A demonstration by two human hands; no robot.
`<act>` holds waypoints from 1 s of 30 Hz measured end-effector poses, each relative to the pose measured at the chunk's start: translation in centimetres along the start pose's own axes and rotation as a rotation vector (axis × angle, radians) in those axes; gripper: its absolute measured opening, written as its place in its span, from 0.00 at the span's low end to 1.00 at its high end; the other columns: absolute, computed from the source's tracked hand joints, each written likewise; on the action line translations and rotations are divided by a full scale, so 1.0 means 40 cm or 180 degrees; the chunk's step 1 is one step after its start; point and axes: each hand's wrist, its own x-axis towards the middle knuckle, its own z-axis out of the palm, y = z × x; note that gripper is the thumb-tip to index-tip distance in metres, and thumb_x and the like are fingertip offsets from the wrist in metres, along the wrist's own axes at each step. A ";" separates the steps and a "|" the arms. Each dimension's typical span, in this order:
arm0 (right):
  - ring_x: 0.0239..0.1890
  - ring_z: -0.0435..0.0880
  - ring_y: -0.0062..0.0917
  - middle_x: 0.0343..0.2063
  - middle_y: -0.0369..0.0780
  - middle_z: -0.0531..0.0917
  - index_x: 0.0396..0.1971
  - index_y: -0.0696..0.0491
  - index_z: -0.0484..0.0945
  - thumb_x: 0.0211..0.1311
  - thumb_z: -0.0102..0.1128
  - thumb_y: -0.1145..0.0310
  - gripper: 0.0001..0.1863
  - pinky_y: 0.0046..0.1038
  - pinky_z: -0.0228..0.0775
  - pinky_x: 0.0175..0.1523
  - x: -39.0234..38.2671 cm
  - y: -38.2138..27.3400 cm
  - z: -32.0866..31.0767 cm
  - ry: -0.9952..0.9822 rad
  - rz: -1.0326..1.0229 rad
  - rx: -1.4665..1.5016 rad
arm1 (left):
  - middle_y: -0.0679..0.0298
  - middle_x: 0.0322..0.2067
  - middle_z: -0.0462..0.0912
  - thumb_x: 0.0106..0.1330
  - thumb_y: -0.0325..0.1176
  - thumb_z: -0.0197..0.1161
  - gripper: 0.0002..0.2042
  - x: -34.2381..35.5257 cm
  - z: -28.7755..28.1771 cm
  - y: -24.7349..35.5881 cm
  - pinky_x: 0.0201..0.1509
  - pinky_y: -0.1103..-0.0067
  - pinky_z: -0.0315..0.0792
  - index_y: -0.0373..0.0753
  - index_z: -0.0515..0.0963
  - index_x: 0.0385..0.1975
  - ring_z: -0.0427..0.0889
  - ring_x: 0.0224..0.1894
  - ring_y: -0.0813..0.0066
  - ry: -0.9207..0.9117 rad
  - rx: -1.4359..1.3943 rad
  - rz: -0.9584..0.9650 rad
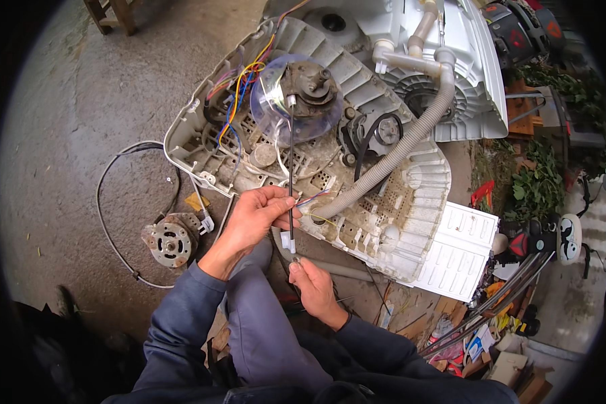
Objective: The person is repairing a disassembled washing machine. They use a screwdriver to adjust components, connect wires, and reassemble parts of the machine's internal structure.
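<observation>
A thin black cable point(291, 158) runs down from a greasy metal gearbox point(306, 87), which rests on a clear bluish plastic dome on the dirty white washing machine base point(400, 222). My left hand point(249, 219) is closed around the cable, thumb and fingers pinching it above the lower end. Just below, a whitish plastic fitting point(287, 240) sits on the cable. My right hand point(314, 289) pinches the cable's bottom tip under that fitting. Between the hands the cable stays roughly straight. Coloured wires point(239, 94) lie left of the gearbox.
A round motor point(172, 242) and a looped grey cord point(101, 188) lie on the concrete floor at left. A ribbed grey hose point(411, 145) crosses the base from a white tub point(478, 81). A white vented panel point(454, 252), leafy plants point(542, 185) and scattered scraps occupy the right.
</observation>
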 end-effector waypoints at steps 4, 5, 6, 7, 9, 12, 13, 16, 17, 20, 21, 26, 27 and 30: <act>0.22 0.69 0.19 0.18 0.37 0.73 0.26 0.58 0.71 0.79 0.52 0.62 0.20 0.27 0.64 0.30 0.046 -0.030 -0.027 0.0049 -0.0101 0.0077 | 0.58 0.35 0.88 0.75 0.31 0.61 0.11 -0.002 -0.010 -0.015 0.40 0.81 0.81 0.29 0.79 0.49 0.87 0.33 0.75 -0.0049 0.0028 0.0084; 0.22 0.68 0.19 0.18 0.37 0.73 0.26 0.58 0.72 0.79 0.52 0.62 0.20 0.27 0.63 0.30 0.058 -0.042 -0.036 0.0072 -0.0110 0.0113 | 0.58 0.35 0.88 0.75 0.30 0.61 0.11 -0.009 -0.011 -0.014 0.40 0.80 0.82 0.29 0.79 0.50 0.87 0.33 0.75 -0.0007 -0.0019 0.0102; 0.21 0.67 0.18 0.16 0.36 0.72 0.25 0.58 0.74 0.79 0.52 0.61 0.20 0.26 0.62 0.29 0.065 -0.048 -0.039 0.0128 -0.0168 0.0217 | 0.58 0.36 0.88 0.75 0.30 0.61 0.11 -0.014 -0.008 -0.005 0.40 0.80 0.82 0.29 0.78 0.50 0.87 0.33 0.75 0.0010 -0.0061 0.0125; 0.21 0.65 0.17 0.17 0.34 0.70 0.26 0.57 0.74 0.80 0.51 0.61 0.20 0.25 0.60 0.29 0.063 -0.043 -0.035 0.0017 -0.0093 0.0303 | 0.57 0.36 0.88 0.75 0.30 0.61 0.12 -0.018 -0.008 -0.001 0.40 0.80 0.82 0.29 0.78 0.50 0.87 0.33 0.76 0.0029 -0.0103 0.0148; 0.22 0.62 0.13 0.19 0.30 0.68 0.27 0.57 0.74 0.81 0.50 0.61 0.20 0.23 0.55 0.27 0.061 -0.022 -0.024 -0.0217 0.0053 0.0480 | 0.58 0.36 0.88 0.74 0.28 0.61 0.12 -0.020 -0.022 -0.011 0.43 0.79 0.81 0.28 0.76 0.52 0.87 0.35 0.76 0.0011 0.0028 0.0154; 0.21 0.70 0.16 0.17 0.34 0.72 0.35 0.58 0.80 0.80 0.51 0.59 0.18 0.25 0.63 0.29 0.058 -0.008 -0.008 -0.0230 0.0074 0.0060 | 0.57 0.41 0.88 0.73 0.26 0.62 0.14 -0.027 -0.038 -0.028 0.53 0.77 0.79 0.27 0.75 0.55 0.85 0.43 0.75 0.0007 0.0259 0.0195; 0.21 0.72 0.17 0.16 0.35 0.73 0.36 0.57 0.81 0.79 0.52 0.58 0.18 0.26 0.66 0.30 0.056 -0.007 -0.005 -0.0136 0.0087 -0.0006 | 0.57 0.43 0.87 0.73 0.25 0.62 0.15 -0.034 -0.045 -0.037 0.55 0.77 0.78 0.27 0.75 0.56 0.85 0.45 0.75 0.0128 0.0377 0.0347; 0.22 0.75 0.17 0.18 0.37 0.77 0.42 0.59 0.82 0.77 0.55 0.62 0.15 0.27 0.68 0.30 0.070 0.001 -0.047 0.0521 -0.0179 -0.0105 | 0.58 0.55 0.81 0.72 0.22 0.61 0.20 -0.072 -0.040 -0.045 0.61 0.77 0.75 0.29 0.71 0.62 0.80 0.56 0.73 0.0368 0.0777 0.0686; 0.22 0.75 0.17 0.18 0.37 0.77 0.42 0.59 0.83 0.77 0.56 0.62 0.14 0.28 0.68 0.30 0.082 0.009 -0.078 0.0770 -0.0335 -0.0060 | 0.58 0.55 0.81 0.72 0.22 0.61 0.20 -0.086 -0.037 -0.042 0.61 0.77 0.74 0.30 0.71 0.62 0.80 0.57 0.73 0.0429 0.0880 0.0701; 0.23 0.76 0.19 0.19 0.38 0.79 0.41 0.58 0.83 0.73 0.59 0.66 0.10 0.28 0.70 0.31 0.162 0.012 -0.234 0.1466 -0.0447 -0.0850 | 0.58 0.51 0.84 0.71 0.25 0.63 0.18 -0.147 -0.033 -0.042 0.58 0.79 0.75 0.30 0.74 0.60 0.82 0.52 0.74 0.0781 0.1123 0.0831; 0.24 0.78 0.22 0.20 0.39 0.80 0.41 0.57 0.84 0.71 0.60 0.67 0.09 0.29 0.71 0.32 0.195 0.023 -0.295 0.1620 -0.0396 -0.1084 | 0.59 0.48 0.85 0.72 0.25 0.62 0.17 -0.159 -0.039 -0.047 0.57 0.79 0.76 0.30 0.76 0.59 0.83 0.50 0.75 0.0716 0.1115 0.0744; 0.47 0.82 0.49 0.43 0.54 0.83 0.51 0.57 0.79 0.61 0.64 0.65 0.20 0.45 0.73 0.53 0.325 0.139 -0.445 0.1108 -0.0300 -0.2341 | 0.60 0.37 0.88 0.72 0.26 0.61 0.12 -0.192 -0.078 -0.086 0.47 0.80 0.79 0.27 0.79 0.51 0.84 0.40 0.79 0.0528 0.1427 0.0417; 0.47 0.82 0.50 0.43 0.54 0.82 0.51 0.58 0.79 0.61 0.64 0.65 0.20 0.45 0.73 0.54 0.339 0.143 -0.443 0.0882 -0.0268 -0.2419 | 0.60 0.38 0.88 0.72 0.24 0.61 0.11 -0.195 -0.080 -0.082 0.49 0.80 0.79 0.26 0.79 0.51 0.85 0.41 0.78 0.0512 0.1798 0.0422; 0.48 0.81 0.53 0.43 0.55 0.82 0.52 0.58 0.78 0.61 0.64 0.65 0.20 0.47 0.72 0.54 0.361 0.166 -0.419 0.0548 -0.0373 -0.2460 | 0.54 0.35 0.89 0.69 0.27 0.64 0.11 -0.217 -0.102 -0.076 0.41 0.77 0.79 0.31 0.82 0.49 0.87 0.35 0.72 0.0796 0.2279 0.0816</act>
